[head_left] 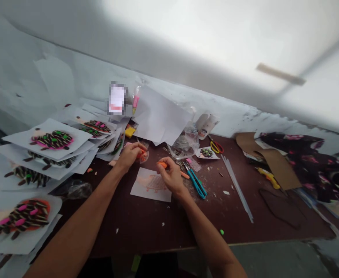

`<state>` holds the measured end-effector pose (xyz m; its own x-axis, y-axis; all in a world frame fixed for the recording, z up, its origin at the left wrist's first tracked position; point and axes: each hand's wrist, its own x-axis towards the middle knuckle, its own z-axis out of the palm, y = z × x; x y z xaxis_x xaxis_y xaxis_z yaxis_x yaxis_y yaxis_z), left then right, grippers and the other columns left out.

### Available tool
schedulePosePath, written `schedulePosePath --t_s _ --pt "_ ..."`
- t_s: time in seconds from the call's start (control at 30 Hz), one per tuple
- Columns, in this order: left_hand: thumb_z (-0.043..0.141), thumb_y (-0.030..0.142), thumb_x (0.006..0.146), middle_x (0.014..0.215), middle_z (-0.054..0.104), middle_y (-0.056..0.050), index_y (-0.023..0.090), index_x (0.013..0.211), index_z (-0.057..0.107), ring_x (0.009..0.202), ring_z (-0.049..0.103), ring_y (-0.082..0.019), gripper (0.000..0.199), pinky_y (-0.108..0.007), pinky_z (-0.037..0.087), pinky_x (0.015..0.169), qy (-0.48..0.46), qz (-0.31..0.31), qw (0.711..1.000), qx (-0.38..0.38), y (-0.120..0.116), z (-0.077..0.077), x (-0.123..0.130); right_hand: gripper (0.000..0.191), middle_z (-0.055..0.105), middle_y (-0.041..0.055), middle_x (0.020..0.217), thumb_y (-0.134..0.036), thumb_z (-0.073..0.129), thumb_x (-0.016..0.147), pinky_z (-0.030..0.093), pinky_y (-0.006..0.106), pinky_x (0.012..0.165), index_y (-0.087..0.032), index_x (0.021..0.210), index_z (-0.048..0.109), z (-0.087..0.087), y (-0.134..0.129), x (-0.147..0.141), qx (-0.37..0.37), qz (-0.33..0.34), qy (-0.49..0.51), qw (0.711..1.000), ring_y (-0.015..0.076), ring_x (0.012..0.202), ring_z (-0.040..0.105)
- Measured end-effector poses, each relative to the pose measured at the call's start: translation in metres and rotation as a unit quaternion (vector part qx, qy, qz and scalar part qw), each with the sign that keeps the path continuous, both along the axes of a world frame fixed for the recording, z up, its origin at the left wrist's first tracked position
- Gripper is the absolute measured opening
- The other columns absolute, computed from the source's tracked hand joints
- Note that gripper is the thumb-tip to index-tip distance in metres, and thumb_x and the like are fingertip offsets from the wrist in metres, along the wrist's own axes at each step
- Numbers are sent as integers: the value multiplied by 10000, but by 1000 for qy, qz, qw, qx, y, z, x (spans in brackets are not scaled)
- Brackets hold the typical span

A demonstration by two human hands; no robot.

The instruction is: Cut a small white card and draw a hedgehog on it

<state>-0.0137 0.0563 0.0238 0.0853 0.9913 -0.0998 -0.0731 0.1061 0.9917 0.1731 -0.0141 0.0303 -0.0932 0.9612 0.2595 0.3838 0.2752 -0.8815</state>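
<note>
My left hand (pixel 131 157) is closed, its fingertips on an orange clay-like lump (pixel 143 155) in clear plastic. In my right hand (pixel 171 177) a small orange piece (pixel 162 165) is pinched between thumb and fingers; it looks like the same soft material. Beneath the right hand lies a white sheet (pixel 138 190) with an orange outline drawing of a short-legged animal, partly covered by that hand. Just right of the hand, an orange stick (pixel 184 175) rests beside blue-handled pliers (pixel 197 183).
Finished-looking hedgehog pictures (pixel 52 139) are stacked at left. A phone (pixel 117 99) leans at the back beside white paper (pixel 157 116) and crumpled plastic (pixel 186 144). Rightward lie scissors (pixel 216 147), clear glue sticks (pixel 238 189), a yellow glue gun (pixel 269 178), cardboard (pixel 282 170) and dark floral cloth (pixel 308 166).
</note>
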Motion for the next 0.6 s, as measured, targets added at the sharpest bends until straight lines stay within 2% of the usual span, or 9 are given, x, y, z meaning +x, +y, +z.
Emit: schedulePosePath --t_s 0.03,0.13,0.17,0.27,0.37,0.5,0.6 --pt "526 247 690 520 561 23 194 677 588 437 479 -113 83 -218 354 432 3 -17 1000 -6 -1 1 -1 116 642 1 734 -324 565 858 494 260 653 -212 877 584 0 -1 -1 7 6 -20 1000 147 652 614" --pt "548 373 776 386 383 55 221 545 480 355 346 -103 285 -227 254 393 84 -39 996 3 -3 1 -1 75 664 9 794 -228 532 819 506 267 708 -216 878 578 -1 -3 -5 18 27 -52 998 152 709 630" --pt "570 381 773 395 384 54 221 541 483 368 351 -108 295 -231 253 405 127 -40 991 25 -4 1 -1 105 670 12 813 -195 521 797 508 270 722 -216 884 576 -2 -3 -6 19 31 -58 998 155 726 636" --pt "630 292 714 565 577 11 214 675 644 521 490 -147 88 -245 328 496 254 -38 957 138 -9 -3 -1 234 679 21 859 -121 494 731 512 280 762 -210 927 585 -7 -3 -5 25 31 -79 996 162 771 647" --pt "621 212 696 737 678 -35 225 759 700 666 573 -188 102 -266 384 590 336 -80 915 208 -14 -5 -2 283 684 27 879 -107 494 728 514 278 770 -201 973 599 -8 -3 -3 28 34 -87 995 159 776 646" --pt "585 198 740 867 687 -51 214 826 692 793 616 -212 138 -285 423 677 463 -183 847 186 -16 -3 -5 129 682 19 839 -213 547 844 511 264 721 -193 957 607 -4 -4 -3 17 23 -74 997 148 725 636" --pt "576 193 775 924 681 -51 201 895 677 869 623 -218 157 -293 432 719 505 -214 821 160 -17 1 -6 126 681 17 810 -279 551 916 496 257 711 -183 923 632 1 -5 -4 18 26 -70 997 140 709 630"
